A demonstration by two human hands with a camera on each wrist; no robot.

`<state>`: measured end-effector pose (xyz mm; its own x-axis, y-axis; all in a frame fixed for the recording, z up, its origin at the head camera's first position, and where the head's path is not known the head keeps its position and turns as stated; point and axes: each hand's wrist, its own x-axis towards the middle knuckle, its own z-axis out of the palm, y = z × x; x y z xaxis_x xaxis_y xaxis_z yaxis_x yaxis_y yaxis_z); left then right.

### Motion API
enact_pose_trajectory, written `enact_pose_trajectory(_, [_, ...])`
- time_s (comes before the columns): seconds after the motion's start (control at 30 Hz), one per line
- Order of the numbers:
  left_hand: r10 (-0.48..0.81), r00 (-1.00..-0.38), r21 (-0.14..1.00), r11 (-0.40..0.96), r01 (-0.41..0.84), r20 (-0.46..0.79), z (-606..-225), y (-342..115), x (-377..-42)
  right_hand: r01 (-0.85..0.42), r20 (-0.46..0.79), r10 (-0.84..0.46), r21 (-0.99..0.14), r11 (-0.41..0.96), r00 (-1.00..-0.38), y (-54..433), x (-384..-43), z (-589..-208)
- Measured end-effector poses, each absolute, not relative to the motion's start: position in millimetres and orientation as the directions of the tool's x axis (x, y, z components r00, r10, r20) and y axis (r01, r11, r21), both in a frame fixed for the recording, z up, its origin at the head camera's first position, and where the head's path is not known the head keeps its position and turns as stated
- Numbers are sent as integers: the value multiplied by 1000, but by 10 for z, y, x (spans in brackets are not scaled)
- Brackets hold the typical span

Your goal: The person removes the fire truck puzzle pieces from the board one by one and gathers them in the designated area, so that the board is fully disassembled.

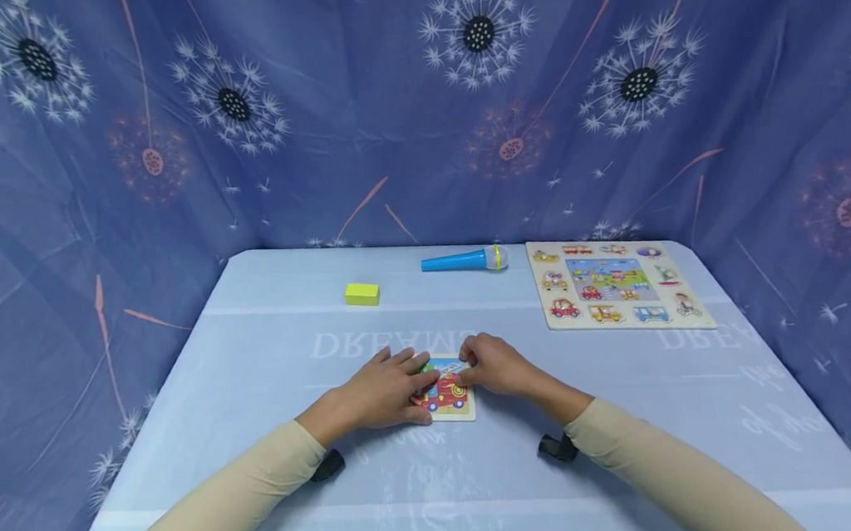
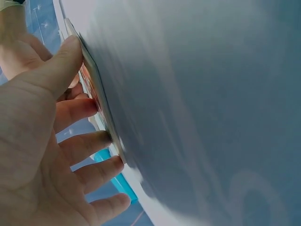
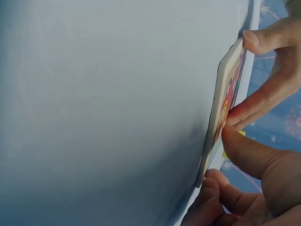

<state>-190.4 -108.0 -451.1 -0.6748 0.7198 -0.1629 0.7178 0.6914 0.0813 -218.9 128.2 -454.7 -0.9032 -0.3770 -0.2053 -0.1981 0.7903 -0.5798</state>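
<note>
At mid-desk, two hands close on a small vehicle puzzle

The left hand (image 1: 384, 389) lies with its fingers spread and nearly straight, the fingertips and thumb touching the puzzle's left side. Opposite, the right hand (image 1: 497, 366) has its fingers bent in near the far right corner, its thumb tip on the printed face; whether it pinches the board or merely presses it, I cannot tell. Between them sits the picture puzzle (image 1: 449, 394), a pale-edged square showing a red vehicle with blue wheels, on the desk (image 1: 452, 505).

Beige sleeves (image 1: 212, 507) cover both forearms, and a black device (image 1: 329, 466) shows beneath each wrist. Beyond the left hand is a yellow block (image 1: 362, 295). Right of that, near the far edge, lies a blue toy microphone (image 1: 464, 260), its pale head pointing right. Just beside that head, a larger wooden board (image 1: 584, 318) carries colourful vehicle pieces around a central picture. Behind everything hangs a blue curtain (image 1: 352, 96) patterned with dandelions.
</note>
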Motion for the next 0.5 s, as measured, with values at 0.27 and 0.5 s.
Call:
enact_pose_trajectory(0.27, [705,-685,97,706,701,-183,-4520,-1062,-1917,-128,-281,-349,-586,800,-894,1255,-2263,-4540])
enact_pose_trajectory(0.5, [715,-679,102,698,709,-166,-4515,-1068,-1908,-101,-305,-341,-596,797,-889,1236,-2290,-4519])
